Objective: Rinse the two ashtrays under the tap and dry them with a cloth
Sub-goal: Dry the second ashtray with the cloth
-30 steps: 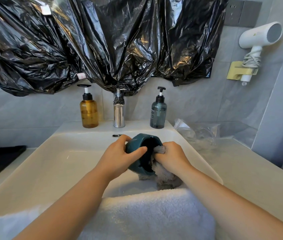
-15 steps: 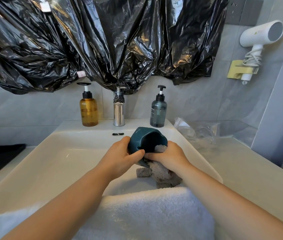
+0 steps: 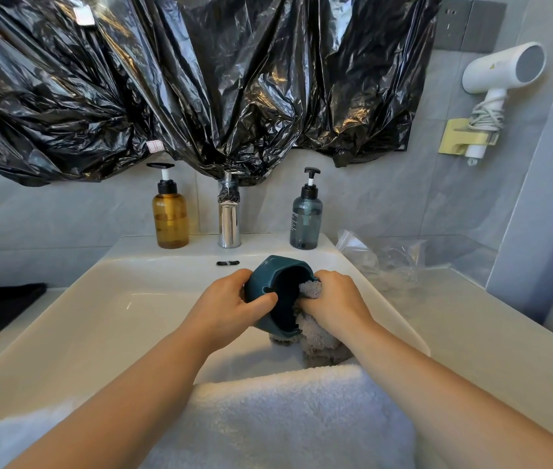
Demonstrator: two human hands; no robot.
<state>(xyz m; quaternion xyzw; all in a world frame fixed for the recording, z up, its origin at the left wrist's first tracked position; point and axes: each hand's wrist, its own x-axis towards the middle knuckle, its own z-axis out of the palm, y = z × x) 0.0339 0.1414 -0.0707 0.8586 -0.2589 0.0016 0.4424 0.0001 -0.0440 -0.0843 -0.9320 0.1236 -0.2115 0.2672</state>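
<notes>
1. Your left hand (image 3: pixel 231 306) grips the teal ashtray (image 3: pixel 278 265) by its rim, thumb hooked over the near edge and fingers curled round the wall; your right hand (image 3: pixel 336 299) pinches a bunched grey cloth (image 3: pixel 319 340) and presses it into the bowl; neither hand is spread.
2. Head view, the task's things: the ashtray is tipped on its side with its mouth toward you, held above the white sink (image 3: pixel 99 316), in front of and below the tap (image 3: pixel 229 221); the cloth's loose end hangs beneath it toward the basin floor; no water shows coming from the tap.
3. Head view, the surroundings: a white towel (image 3: pixel 285 411) lies over the sink's near rim; an amber pump bottle (image 3: pixel 170 214) stands left of the tap and a blue-grey one (image 3: pixel 306 218) right of it; clear plastic wrap (image 3: pixel 379 255) sits on the surface (image 3: pixel 471 316) to your right.
4. Progress, as a judgement: rinsing of this ashtray looks finished and you are in the drying step, working the inside; the outer wall and base probably need wiping too; the second ashtray is not in view, so I cannot tell whether it is rinsed or dried; treat it as outstanding.
</notes>
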